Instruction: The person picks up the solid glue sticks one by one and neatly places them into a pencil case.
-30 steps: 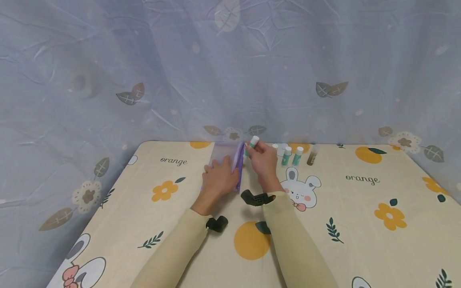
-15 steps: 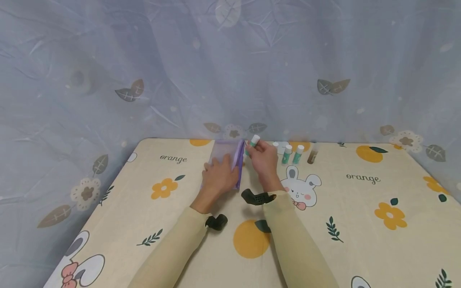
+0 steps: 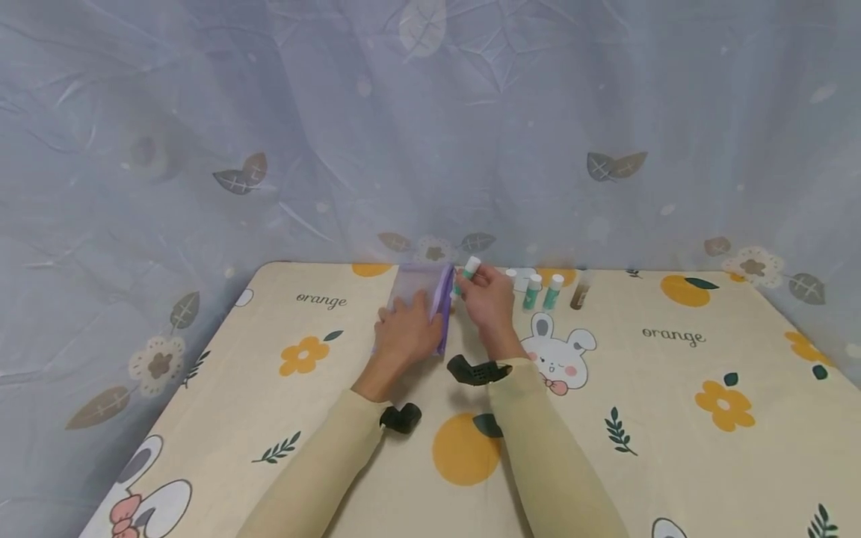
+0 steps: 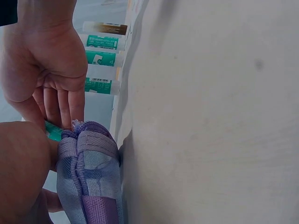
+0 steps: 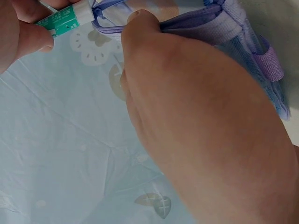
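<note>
My left hand (image 3: 406, 329) lies over a purple mesh zip pouch (image 3: 417, 278), its thumb on the edge of the mouth, which gapes to the right. The mesh side and purple trim of the pouch (image 4: 96, 172) show in the left wrist view. Between thumb and fingers, my right hand (image 3: 489, 302) pinches a small green tube (image 3: 467, 275), like a lip balm, tilted with its white cap up. In the right wrist view one white end of the green tube (image 5: 58, 21) is close beside the pouch mouth. Fingers hide its middle.
Several more green tubes (image 3: 551, 293) with white caps stand upright right of my right hand, one partly hidden behind it. Beyond them stands a brown tube (image 3: 579, 295) with a clear top. A patterned curtain (image 3: 430, 149) hangs along the table's (image 3: 659, 388) back edge.
</note>
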A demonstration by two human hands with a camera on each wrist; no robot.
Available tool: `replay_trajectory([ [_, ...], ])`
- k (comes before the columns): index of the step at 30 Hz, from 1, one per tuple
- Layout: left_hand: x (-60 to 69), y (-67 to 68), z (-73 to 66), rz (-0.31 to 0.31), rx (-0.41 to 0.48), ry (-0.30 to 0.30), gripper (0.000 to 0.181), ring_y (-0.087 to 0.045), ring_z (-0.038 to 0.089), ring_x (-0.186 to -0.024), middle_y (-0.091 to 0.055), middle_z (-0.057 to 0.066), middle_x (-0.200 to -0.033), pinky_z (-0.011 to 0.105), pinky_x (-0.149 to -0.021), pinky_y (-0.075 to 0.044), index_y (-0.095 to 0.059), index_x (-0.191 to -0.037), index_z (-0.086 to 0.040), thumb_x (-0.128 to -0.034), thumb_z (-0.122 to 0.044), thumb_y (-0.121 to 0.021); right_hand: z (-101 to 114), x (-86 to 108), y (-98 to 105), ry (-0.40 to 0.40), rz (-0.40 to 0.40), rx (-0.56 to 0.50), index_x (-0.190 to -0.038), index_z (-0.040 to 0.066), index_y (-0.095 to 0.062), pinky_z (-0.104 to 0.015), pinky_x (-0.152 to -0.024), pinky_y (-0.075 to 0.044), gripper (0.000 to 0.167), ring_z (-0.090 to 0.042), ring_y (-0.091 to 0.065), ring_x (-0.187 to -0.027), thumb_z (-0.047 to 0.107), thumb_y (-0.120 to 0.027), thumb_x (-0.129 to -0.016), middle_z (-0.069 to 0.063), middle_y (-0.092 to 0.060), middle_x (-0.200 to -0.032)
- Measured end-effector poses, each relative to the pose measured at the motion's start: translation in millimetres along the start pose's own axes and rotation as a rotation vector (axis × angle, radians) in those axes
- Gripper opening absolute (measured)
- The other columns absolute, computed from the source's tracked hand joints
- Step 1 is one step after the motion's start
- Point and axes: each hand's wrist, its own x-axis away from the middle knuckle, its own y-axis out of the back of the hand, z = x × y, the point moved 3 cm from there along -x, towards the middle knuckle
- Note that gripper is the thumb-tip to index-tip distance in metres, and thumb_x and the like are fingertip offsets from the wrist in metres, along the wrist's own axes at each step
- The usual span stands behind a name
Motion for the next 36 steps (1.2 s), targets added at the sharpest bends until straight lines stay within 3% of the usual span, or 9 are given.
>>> replay_trajectory([
  [5, -3.8, -4.5, 3.2, -0.005, -0.012, -0.004, 0.062, -0.053, 0.054, -0.118, -0.055, 0.033, -0.142, 0.065, -0.099, -0.045, -0.043, -0.159, -0.015, -0.1055, -0.045, -0.046, -1.4, -0.9, -1.1, -0.004, -0.008, -0.004, -0.137, 0.004, -0.068, -0.041, -0.103, -0.057, 0.038, -0.029, -0.072, -0.121, 0.014, -0.071, -0.101, -0.017, -0.075, -0.131],
  [12, 1.4, 0.8, 0.1, 0.012, -0.008, -0.003, 0.061, -0.053, 0.053, -0.121, -0.054, 0.033, -0.143, 0.064, -0.103, -0.045, -0.042, -0.161, -0.014, -0.1076, -0.043, -0.046, -3.9, 0.0, -3.1, -0.026, 0.007, -0.038, -0.136, -0.003, -0.067, -0.041, -0.1, -0.059, 0.036, -0.026, -0.071, -0.11, 0.009, -0.069, -0.102, -0.022, -0.074, -0.128],
  [19, 2.8, 2.4, -0.6, 0.003, 0.01, -0.007, 0.06, -0.054, 0.054, -0.12, -0.054, 0.033, -0.142, 0.065, -0.102, -0.045, -0.043, -0.16, -0.013, -0.1077, -0.042, -0.048, -8.0, 1.4, -6.5, -0.017, 0.005, 0.004, -0.125, -0.007, -0.072, -0.021, -0.07, -0.052, 0.03, -0.015, -0.066, -0.084, 0.006, -0.072, -0.098, -0.024, -0.078, -0.115],
  [25, 3.1, 2.3, 0.1, 0.0, 0.018, -0.01, 0.06, -0.053, 0.054, -0.12, -0.053, 0.033, -0.144, 0.065, -0.102, -0.044, -0.042, -0.16, -0.013, -0.1074, -0.042, -0.047, -12.9, 1.8, -8.5, -0.031, 0.04, 0.069, -0.123, -0.004, -0.075, -0.02, -0.073, -0.049, 0.029, -0.014, -0.068, -0.086, 0.01, -0.072, -0.098, -0.022, -0.079, -0.113],
  [28, 3.3, 2.6, 0.1, -0.002, 0.018, -0.013, 0.06, -0.053, 0.054, -0.12, -0.054, 0.034, -0.143, 0.066, -0.102, -0.044, -0.042, -0.16, -0.013, -0.107, -0.041, -0.046, -16.1, 1.4, -11.2, -0.038, 0.063, 0.051, -0.123, -0.005, -0.075, -0.021, -0.074, -0.053, 0.029, -0.016, -0.071, -0.087, 0.009, -0.072, -0.098, -0.022, -0.079, -0.112],
  [36, 3.6, 4.2, -0.4, 0.006, 0.025, -0.013, 0.06, -0.054, 0.055, -0.119, -0.053, 0.034, -0.144, 0.065, -0.103, -0.045, -0.042, -0.16, -0.012, -0.1077, -0.042, -0.046, -22.3, 3.4, -18.3, -0.04, 0.085, 0.109, -0.117, -0.003, -0.078, -0.02, -0.068, -0.049, 0.025, -0.011, -0.063, -0.078, 0.011, -0.073, -0.097, -0.011, -0.077, -0.093],
])
